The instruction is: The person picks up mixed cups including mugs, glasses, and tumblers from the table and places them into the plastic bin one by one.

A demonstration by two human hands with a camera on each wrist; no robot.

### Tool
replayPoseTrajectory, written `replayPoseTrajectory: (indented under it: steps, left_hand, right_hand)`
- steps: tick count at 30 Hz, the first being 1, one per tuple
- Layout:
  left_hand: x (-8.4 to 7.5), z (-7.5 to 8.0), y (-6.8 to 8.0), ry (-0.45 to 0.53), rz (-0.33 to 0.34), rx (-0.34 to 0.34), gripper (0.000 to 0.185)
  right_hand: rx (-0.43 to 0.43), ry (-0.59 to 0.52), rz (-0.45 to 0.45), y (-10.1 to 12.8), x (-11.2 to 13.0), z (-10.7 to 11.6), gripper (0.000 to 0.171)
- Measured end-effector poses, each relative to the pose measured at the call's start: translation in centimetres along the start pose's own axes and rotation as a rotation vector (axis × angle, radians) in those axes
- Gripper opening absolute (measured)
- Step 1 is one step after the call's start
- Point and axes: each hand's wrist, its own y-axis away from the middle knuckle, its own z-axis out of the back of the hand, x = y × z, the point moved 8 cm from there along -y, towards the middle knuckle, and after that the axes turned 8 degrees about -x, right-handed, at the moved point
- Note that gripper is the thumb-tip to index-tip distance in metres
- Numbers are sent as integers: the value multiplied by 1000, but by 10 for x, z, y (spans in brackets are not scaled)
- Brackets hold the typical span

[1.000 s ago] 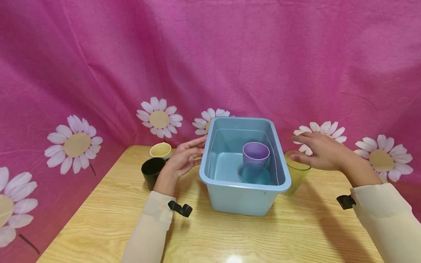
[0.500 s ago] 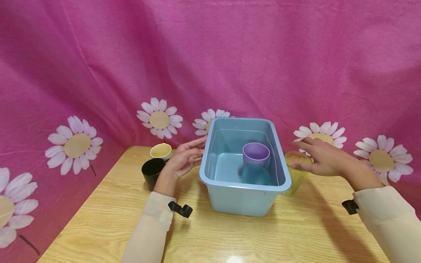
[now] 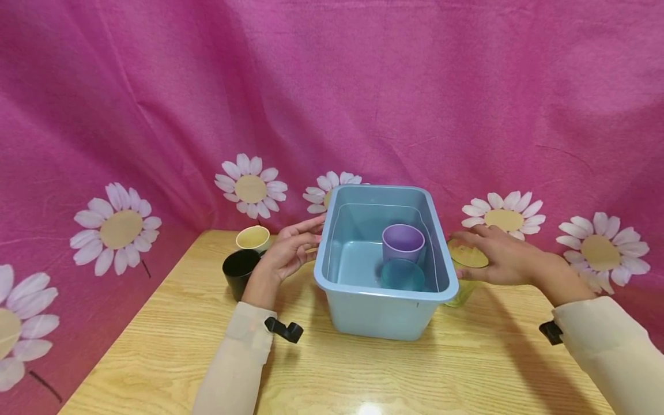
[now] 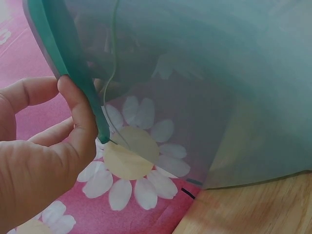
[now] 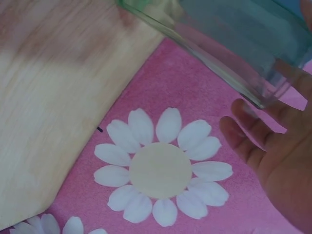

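Leftmost on the wooden table (image 3: 171, 340), a black cup (image 3: 240, 272) and a cream cup (image 3: 253, 237) stand close together, untouched. Beside them the person's left hand (image 3: 290, 252) steadies a pale blue plastic bin (image 3: 381, 314), thumb and fingertips pinching the rim of its left wall; the left wrist view shows the thumb (image 4: 78, 114) pressed against that rim. Inside the bin a purple cup (image 3: 403, 242) stands upright with a teal cup (image 3: 402, 275) just in front of it, nearer the person.

On the far side the right hand (image 3: 500, 256) closes on a yellow-green transparent tumbler (image 3: 463, 265), which stands on the table just beside the bin's right wall; fingers reach over its rim and the thumb lies along its side, though how firm the grip is cannot be told.

A clean lift probably calls for wrapping the tumbler's wall fully, raising it straight up clear of the bin's rim, and keeping the bin braced. Pink cloth printed with daisies (image 3: 332, 86) hangs behind.
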Motion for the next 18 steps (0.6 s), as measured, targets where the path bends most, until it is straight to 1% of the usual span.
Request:
replayPoseTrajectory:
  steps: [2,5,18]
  left_hand:
    - [0,0,0,1,-1,1,57]
    - [0,0,1,0,-1,-3,57]
    - [-2,-1,2,7,7,-12,56]
  right_hand:
    - [3,-2,-8,1,-1,-2,74]
    - [-1,-6,-19,2,-2,-4,75]
    - [-34,-26,-9,2,-4,-2,67]
